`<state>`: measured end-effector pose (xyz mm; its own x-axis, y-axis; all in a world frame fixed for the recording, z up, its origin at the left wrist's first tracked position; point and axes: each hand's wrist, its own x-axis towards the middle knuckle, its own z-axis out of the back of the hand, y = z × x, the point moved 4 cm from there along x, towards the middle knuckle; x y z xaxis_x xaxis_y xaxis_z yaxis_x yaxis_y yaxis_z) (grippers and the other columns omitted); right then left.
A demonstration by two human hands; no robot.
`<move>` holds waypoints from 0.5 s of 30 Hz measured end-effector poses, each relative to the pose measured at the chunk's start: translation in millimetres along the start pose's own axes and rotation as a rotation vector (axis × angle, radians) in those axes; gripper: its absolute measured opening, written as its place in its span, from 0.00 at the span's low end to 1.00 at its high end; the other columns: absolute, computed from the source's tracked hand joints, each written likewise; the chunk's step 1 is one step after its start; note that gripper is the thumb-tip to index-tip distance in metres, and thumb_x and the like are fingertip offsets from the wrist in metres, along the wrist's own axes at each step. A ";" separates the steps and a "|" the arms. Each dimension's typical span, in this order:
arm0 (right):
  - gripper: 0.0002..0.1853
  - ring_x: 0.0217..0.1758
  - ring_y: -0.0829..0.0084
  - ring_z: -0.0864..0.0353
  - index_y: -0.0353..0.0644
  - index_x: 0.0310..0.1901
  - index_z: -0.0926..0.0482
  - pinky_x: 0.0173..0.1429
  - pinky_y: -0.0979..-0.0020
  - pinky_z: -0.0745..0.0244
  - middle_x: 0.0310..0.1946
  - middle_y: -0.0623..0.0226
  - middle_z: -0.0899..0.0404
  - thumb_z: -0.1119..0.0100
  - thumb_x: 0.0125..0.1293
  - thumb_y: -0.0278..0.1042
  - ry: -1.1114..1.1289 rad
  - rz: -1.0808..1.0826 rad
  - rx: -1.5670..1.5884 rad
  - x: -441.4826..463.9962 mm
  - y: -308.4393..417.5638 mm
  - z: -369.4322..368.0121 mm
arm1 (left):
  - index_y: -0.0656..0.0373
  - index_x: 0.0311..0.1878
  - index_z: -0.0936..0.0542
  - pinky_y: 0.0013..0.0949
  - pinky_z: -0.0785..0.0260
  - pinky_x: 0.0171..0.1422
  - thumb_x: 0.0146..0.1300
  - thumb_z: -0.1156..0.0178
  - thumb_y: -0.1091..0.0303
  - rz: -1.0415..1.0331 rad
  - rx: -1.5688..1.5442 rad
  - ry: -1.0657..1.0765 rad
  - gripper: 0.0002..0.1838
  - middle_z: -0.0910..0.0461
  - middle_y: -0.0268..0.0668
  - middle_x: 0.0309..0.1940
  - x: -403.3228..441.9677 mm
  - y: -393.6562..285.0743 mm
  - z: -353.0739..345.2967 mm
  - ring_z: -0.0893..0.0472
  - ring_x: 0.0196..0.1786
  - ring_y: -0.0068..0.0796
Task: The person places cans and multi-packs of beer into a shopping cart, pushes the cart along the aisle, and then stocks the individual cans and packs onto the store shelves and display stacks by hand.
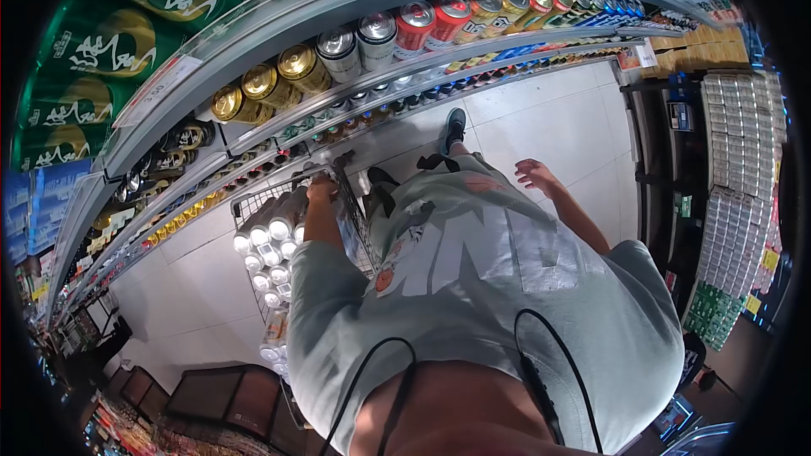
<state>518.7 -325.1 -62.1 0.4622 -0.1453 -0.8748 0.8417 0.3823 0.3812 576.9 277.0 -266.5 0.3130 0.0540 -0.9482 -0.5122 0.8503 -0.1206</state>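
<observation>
My left hand (321, 187) is closed over the upper edge of a wire shopping cart (365, 241), close beside my left hip. White-topped bottles or cans (272, 241) stand packed in the cart; their exact kind is hard to make out. My right hand (534, 176) hangs free on the other side of my body, fingers apart, touching nothing. Ahead is a shelf with gold cans (304, 69), silver cans (377, 38) and red cans (416, 27) in a row, apart from both hands.
Green drink packs (110, 42) fill the upper left shelf above a price rail (160, 89). Stacked cartons (735, 169) rise beside dark shelving (663, 177) at right. Dark bins (224, 397) stand at lower left. Pale floor tiles (549, 110) surround my feet.
</observation>
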 end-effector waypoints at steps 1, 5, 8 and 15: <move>0.18 0.47 0.70 0.21 0.47 0.58 0.27 0.50 0.62 0.25 0.49 0.67 0.21 0.52 0.71 0.43 -0.007 -0.014 -0.006 -6.0 -6.9 2.4 | 0.61 0.60 0.30 0.42 0.25 0.55 0.47 0.33 0.60 -0.024 -0.010 0.108 0.35 0.28 0.49 0.61 5.8 -0.7 -3.2 0.24 0.62 0.40; 0.21 0.47 0.68 0.20 0.48 0.59 0.28 0.50 0.61 0.25 0.49 0.66 0.20 0.52 0.67 0.41 -0.059 -0.092 0.001 -10.0 -42.3 3.0 | 0.60 0.53 0.24 0.41 0.26 0.54 0.50 0.35 0.58 -0.262 -0.036 -0.079 0.27 0.21 0.50 0.51 32.6 14.1 -15.1 0.20 0.55 0.44; 0.18 0.49 0.70 0.21 0.45 0.54 0.23 0.52 0.65 0.25 0.47 0.64 0.19 0.51 0.66 0.39 -0.008 0.027 -0.048 27.7 -92.1 5.7 | 0.59 0.54 0.24 0.41 0.26 0.53 0.53 0.35 0.54 -0.412 -0.166 -0.148 0.27 0.19 0.49 0.47 66.3 34.0 -27.3 0.18 0.50 0.45; 0.17 0.45 0.74 0.22 0.46 0.54 0.23 0.48 0.64 0.25 0.44 0.67 0.20 0.45 0.65 0.39 0.043 0.040 -0.189 45.8 -44.6 -3.3 | 0.55 0.52 0.23 0.41 0.25 0.55 0.54 0.35 0.54 -0.061 0.029 -0.573 0.24 0.18 0.45 0.47 12.2 6.9 -24.2 0.19 0.52 0.45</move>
<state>501.4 -345.8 -120.1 0.4782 -0.0894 -0.8737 0.7539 0.5522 0.3561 557.8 270.8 -286.0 0.7286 0.2729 -0.6282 -0.4604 0.8742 -0.1543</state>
